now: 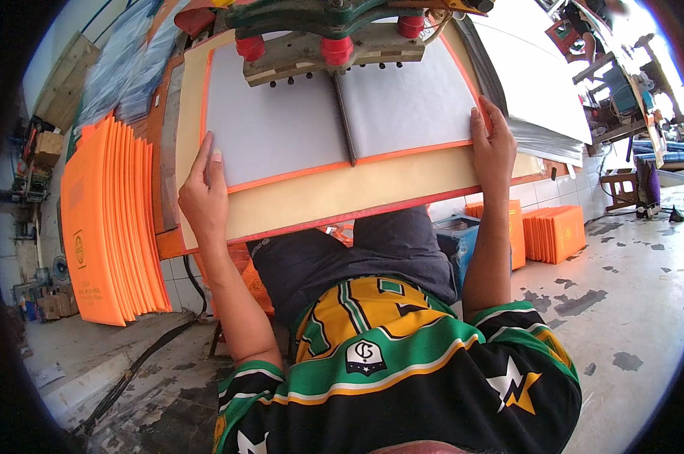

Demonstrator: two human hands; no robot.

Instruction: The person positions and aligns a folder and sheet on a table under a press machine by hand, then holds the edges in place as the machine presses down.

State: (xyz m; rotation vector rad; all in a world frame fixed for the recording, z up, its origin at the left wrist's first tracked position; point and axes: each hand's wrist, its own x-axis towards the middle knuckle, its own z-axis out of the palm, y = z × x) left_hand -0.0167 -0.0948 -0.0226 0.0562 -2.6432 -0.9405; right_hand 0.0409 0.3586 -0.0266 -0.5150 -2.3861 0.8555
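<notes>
An opened folder cover [281, 121] with grey-white inner faces, orange edges and a dark spine strip lies on a cream board [342, 193]. My left hand [206, 189] is at its left edge, thumb and index finger pinching the orange border. At the right edge, my right hand [494, 144] grips the border between thumb and fingers. Above the cover's far part is a green machine head [327, 23] with red knobs and a metal bar [338, 57]; whether the bar touches the cover cannot be made out.
A stack of orange folders [107, 227] stands at the left. White sheets [538, 83] are piled at the right. Lower down are a blue container [457, 246] and more orange folders [553, 234] on the floor. Dark cables [138, 363] run at lower left.
</notes>
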